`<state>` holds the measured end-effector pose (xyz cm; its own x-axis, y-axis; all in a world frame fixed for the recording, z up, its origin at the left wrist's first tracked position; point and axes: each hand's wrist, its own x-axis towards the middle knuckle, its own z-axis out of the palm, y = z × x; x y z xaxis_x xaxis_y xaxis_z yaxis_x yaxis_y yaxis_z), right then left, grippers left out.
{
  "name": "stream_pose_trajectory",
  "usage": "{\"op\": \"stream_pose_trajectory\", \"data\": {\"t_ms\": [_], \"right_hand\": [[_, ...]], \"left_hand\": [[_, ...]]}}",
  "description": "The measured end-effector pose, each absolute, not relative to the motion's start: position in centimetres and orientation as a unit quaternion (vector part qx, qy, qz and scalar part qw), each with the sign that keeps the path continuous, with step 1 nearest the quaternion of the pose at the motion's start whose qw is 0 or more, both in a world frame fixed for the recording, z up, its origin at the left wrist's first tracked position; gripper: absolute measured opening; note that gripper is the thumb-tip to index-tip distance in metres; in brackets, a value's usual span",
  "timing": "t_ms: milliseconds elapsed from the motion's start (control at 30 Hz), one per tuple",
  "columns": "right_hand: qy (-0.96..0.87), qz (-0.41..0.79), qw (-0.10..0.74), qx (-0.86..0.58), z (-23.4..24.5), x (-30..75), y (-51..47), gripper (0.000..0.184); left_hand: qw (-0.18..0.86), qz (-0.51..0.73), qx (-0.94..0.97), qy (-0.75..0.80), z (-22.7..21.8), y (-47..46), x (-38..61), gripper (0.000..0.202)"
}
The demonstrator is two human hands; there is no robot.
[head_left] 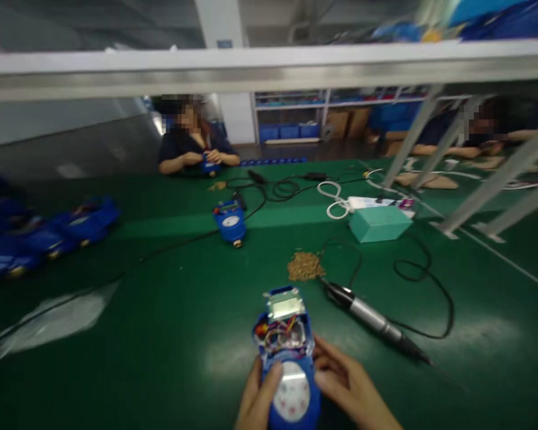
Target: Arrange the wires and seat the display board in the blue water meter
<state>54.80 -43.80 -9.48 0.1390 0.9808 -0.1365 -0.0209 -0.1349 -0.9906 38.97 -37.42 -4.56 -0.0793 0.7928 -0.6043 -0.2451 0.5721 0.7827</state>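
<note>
A blue water meter (287, 358) lies on the green table (170, 334) right in front of me, its top open with coloured wires and a small display showing. My left hand (256, 400) grips its lower left side, thumb on the round white dial. My right hand (347, 385) holds its right side with curled fingers. Just to the right lies an electric screwdriver (370, 319) with a black cord. A small pile of brass screws (305, 266) sits beyond the meter.
Another blue meter (230, 221) lies farther out among black cables. Several blue meters (40, 236) line the left edge. A teal box (379, 222) stands at the right near slanted metal legs (488, 185). A person (195, 146) sits opposite holding a meter; another person sits at the far right.
</note>
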Motion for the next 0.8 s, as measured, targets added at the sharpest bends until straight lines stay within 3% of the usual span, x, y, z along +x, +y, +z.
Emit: {"op": "stream_pose_trajectory", "data": {"t_ms": [67, 167, 267, 367, 600, 800], "right_hand": [[-0.355, 0.561, 0.503, -0.554, -9.4, 55.1, -44.9, 0.07], [-0.352, 0.551, 0.496, -0.572, -8.8, 57.6, -45.3, 0.059], [-0.405, 0.445, 0.513, -0.612, -7.7, 59.8, -43.9, 0.053], [-0.476, 0.357, 0.495, -0.633, -6.2, 60.7, -41.0, 0.061], [-0.604, 0.41, 0.415, -0.543, -3.6, 60.0, -35.5, 0.074], [-0.63, 0.397, 0.376, -0.551, -3.8, 59.7, -34.8, 0.056]], "left_hand": [[0.723, 0.36, 0.238, 0.539, -5.5, -38.4, 38.1, 0.055], [0.801, 0.3, 0.291, 0.429, -6.2, -38.3, 37.2, 0.065], [0.805, 0.292, 0.316, 0.408, -6.2, -37.9, 36.8, 0.065], [0.804, 0.286, 0.341, 0.395, -5.9, -37.8, 36.6, 0.067], [0.792, 0.267, 0.397, 0.38, -4.9, -37.1, 36.0, 0.074], [0.806, 0.266, 0.423, 0.318, -4.3, -36.0, 35.5, 0.074]]}}
